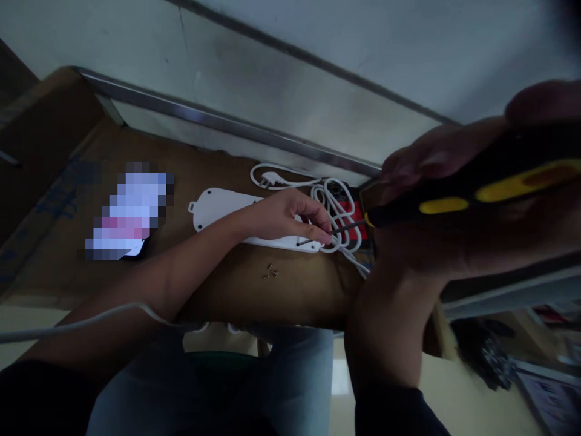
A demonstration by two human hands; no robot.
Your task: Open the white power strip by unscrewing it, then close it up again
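My right hand (426,251), large and close to the camera, is wrapped round the black and yellow handle of a screwdriver (447,206). The thin shaft points left, to the fingertips of my left hand (302,217). Those fingers are pinched together at the shaft's tip; whatever sits between them is too small to make out. Beneath my left hand and wrist lies a white power strip (222,209), holes showing near its corners, its middle partly covered. Several small brass-coloured screws (272,272) lie on the brown surface in front of it.
The power strip's white cord (338,197) is coiled at the right, with its plug (271,178) behind the strip. A red and black object (356,212) lies under the coils. A lit phone (131,209) rests left on the cardboard surface (313,284). A wall (254,79) rises behind.
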